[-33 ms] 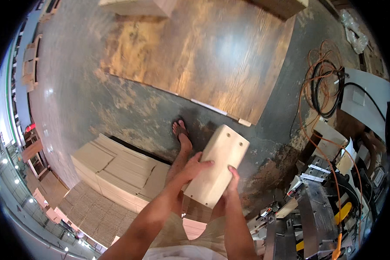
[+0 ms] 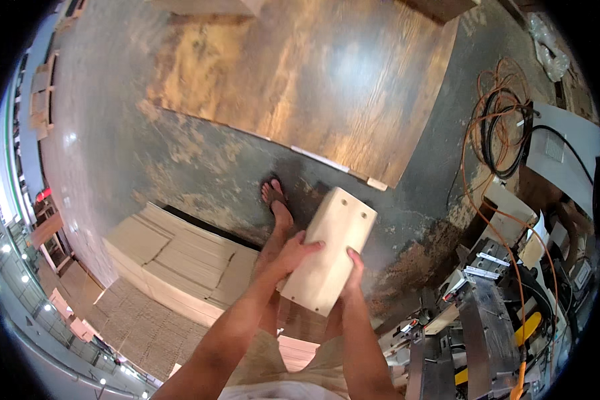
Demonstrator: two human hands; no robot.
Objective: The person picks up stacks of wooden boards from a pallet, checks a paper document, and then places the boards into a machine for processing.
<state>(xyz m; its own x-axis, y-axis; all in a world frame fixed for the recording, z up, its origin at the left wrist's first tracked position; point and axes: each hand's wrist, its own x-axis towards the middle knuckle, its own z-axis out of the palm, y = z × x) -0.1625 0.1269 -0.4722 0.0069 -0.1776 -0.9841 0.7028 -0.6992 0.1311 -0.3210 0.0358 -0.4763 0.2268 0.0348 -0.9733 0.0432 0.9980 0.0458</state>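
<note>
A pale wooden block point(image 2: 331, 252) with rounded edges is held up in front of my body, tilted so its far end leans right. Two dark holes show near its far end, and small ones dot its near end. My left hand point(image 2: 297, 255) grips its left side, thumb lying on the top face. On the opposite side my right hand point(image 2: 354, 272) clasps it, thumb also on top. The fingers of both hands are mostly hidden beneath the block.
A wood-grain panel point(image 2: 300, 87) lies on the worn floor ahead. Stacked flat cardboard point(image 2: 180, 257) stands at the left. On the right are coiled orange and black hoses point(image 2: 500, 127) and a metal machine point(image 2: 483, 327) with cables. My sandalled foot point(image 2: 273, 192) is beyond the stack.
The block and both hands have shifted slightly left and toward the far side. My grip on it is the same.
</note>
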